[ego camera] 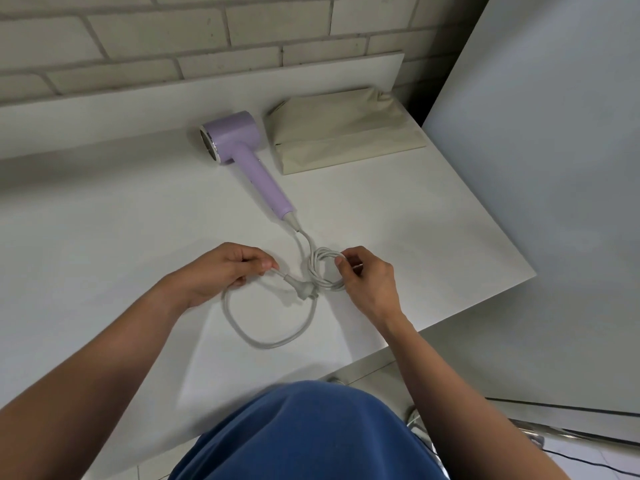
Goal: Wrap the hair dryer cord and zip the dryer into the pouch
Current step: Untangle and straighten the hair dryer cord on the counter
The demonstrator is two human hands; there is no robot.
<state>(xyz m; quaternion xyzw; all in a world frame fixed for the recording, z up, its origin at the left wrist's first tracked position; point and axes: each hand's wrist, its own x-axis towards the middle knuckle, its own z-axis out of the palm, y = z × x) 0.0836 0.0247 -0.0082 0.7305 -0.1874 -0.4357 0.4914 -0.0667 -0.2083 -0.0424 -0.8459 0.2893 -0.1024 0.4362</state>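
Note:
A lilac hair dryer lies on the white table, its handle pointing toward me. Its white cord runs from the handle into a small coil, then out in one loose loop on the table. My right hand pinches the coil at its right side. My left hand pinches the cord just behind the plug, which lies beside the coil. A beige fabric pouch lies flat to the right of the dryer head.
A brick wall rises behind the table. The table's right edge runs diagonally, with a large pale panel standing beyond it. Metal legs and a dark cable show on the floor at lower right.

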